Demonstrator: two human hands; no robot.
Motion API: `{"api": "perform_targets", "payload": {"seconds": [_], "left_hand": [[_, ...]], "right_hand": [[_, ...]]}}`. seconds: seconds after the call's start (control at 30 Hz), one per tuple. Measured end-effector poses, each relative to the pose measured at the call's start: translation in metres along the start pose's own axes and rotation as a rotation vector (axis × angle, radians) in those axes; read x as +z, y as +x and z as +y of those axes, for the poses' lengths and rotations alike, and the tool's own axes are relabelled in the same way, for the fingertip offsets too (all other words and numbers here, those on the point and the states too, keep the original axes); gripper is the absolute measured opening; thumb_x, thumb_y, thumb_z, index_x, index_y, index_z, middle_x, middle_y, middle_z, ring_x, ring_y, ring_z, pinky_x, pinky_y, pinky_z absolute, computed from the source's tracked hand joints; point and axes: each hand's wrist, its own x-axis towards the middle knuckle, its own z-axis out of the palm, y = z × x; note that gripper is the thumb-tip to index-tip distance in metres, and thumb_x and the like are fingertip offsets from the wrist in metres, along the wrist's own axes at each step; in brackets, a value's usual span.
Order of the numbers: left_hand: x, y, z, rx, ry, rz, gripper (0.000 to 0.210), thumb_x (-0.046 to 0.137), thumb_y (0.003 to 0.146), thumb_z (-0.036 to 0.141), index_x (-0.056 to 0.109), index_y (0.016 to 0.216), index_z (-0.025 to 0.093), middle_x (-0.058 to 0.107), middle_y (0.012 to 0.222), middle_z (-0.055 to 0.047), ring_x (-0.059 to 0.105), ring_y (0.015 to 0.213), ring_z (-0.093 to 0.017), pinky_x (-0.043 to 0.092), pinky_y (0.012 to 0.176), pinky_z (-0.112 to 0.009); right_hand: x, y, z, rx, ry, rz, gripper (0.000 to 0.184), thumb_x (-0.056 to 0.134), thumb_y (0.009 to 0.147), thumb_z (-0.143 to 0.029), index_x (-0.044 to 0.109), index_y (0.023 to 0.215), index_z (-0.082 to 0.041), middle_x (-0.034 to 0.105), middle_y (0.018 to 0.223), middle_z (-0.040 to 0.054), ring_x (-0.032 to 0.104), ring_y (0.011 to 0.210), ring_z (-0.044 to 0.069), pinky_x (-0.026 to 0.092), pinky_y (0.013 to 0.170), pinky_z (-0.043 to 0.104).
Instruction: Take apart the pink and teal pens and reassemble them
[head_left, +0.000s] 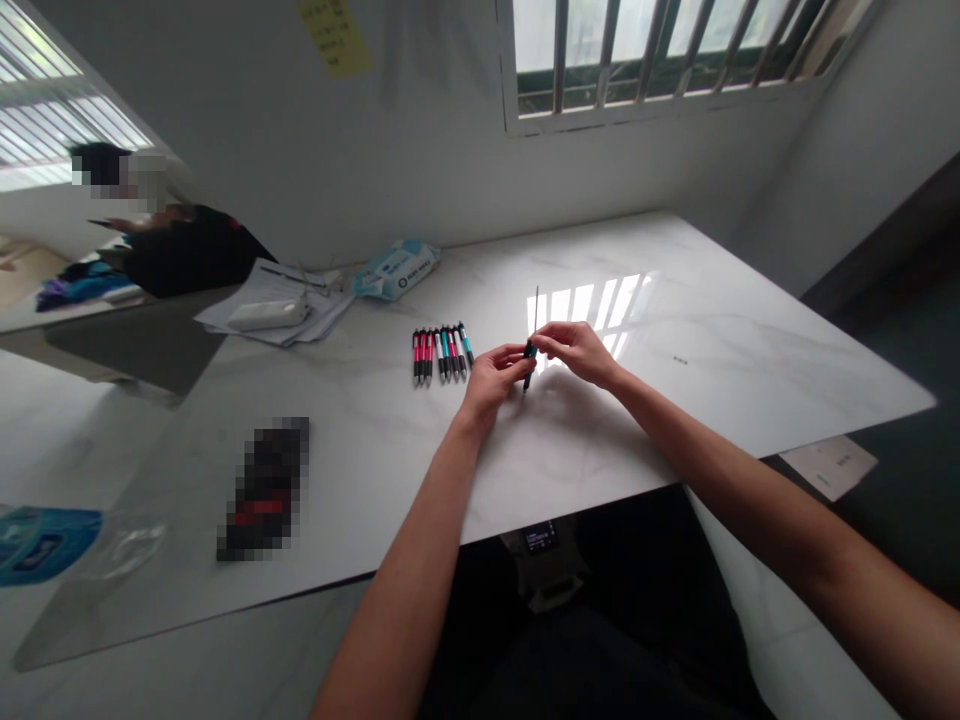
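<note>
In the head view, my left hand [495,378] is closed around the dark lower barrel of a pen [528,378], which stands nearly upright with its tip just above or on the table. A thin dark pen refill [536,308] sticks up from the barrel's upper end. The fingertips of my right hand [574,348] pinch at the place where refill and barrel meet; the exact contact is hidden by the fingers. Left of my left hand lie several click pens [423,358] in a row, with red, white and teal barrels and black grips.
A wet-wipes pack [397,270] and papers [225,312] with a white case lie at the back left. One small dark piece [680,360] rests to the right. A blurred dark object [264,490] lies front left. Another person [191,245] sits beyond the left side.
</note>
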Motion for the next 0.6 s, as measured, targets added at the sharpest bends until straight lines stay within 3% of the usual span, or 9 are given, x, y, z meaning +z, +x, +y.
{"api": "perform_targets", "payload": {"seconds": [0.1,0.23,0.37,0.47,0.6], "left_hand": [[-0.001,0.001,0.0,-0.001,-0.052,0.008,0.051,0.103,0.056,0.036,0.083,0.099,0.017,0.078,0.089,-0.005,0.07,0.081,-0.016,0.054,0.082,-0.031],[-0.003,0.002,0.004,0.027,-0.133,0.055,0.049,0.104,0.056,0.034,0.082,0.097,0.019,0.078,0.092,-0.003,0.069,0.083,-0.014,0.056,0.087,-0.032],[-0.004,0.002,0.008,0.09,-0.231,0.072,0.044,0.103,0.058,0.031,0.082,0.095,0.022,0.076,0.092,-0.001,0.069,0.087,-0.014,0.056,0.091,-0.033],[-0.003,0.002,0.009,0.129,-0.253,0.072,0.041,0.103,0.06,0.031,0.082,0.094,0.023,0.075,0.093,-0.001,0.069,0.088,-0.014,0.057,0.092,-0.034],[-0.002,0.003,0.007,0.125,-0.257,0.088,0.042,0.103,0.06,0.03,0.082,0.096,0.022,0.076,0.094,-0.002,0.069,0.088,-0.014,0.057,0.093,-0.035]], "right_hand": [[-0.005,-0.002,-0.006,0.001,-0.077,-0.043,0.04,0.077,0.092,-0.057,0.081,0.112,-0.022,0.081,0.103,0.007,0.074,0.09,0.021,0.061,0.083,0.036],[-0.024,-0.016,-0.018,-0.036,-0.368,-0.004,0.039,0.078,0.093,-0.051,0.08,0.121,-0.024,0.079,0.115,0.0097,0.075,0.098,0.025,0.065,0.086,0.042],[-0.07,-0.043,-0.023,-0.038,-0.71,0.062,0.033,0.074,0.097,-0.046,0.081,0.12,-0.023,0.078,0.121,0.0117,0.074,0.091,0.026,0.063,0.086,0.047],[-0.115,-0.07,-0.017,0.031,-0.968,0.116,0.038,0.076,0.094,-0.048,0.081,0.121,-0.022,0.077,0.124,0.0138,0.074,0.099,0.032,0.06,0.092,0.051],[-0.159,-0.103,-0.004,0.191,-1.085,0.203,0.042,0.077,0.09,-0.049,0.082,0.12,-0.02,0.078,0.119,0.0136,0.075,0.09,0.029,0.06,0.089,0.045]]}}
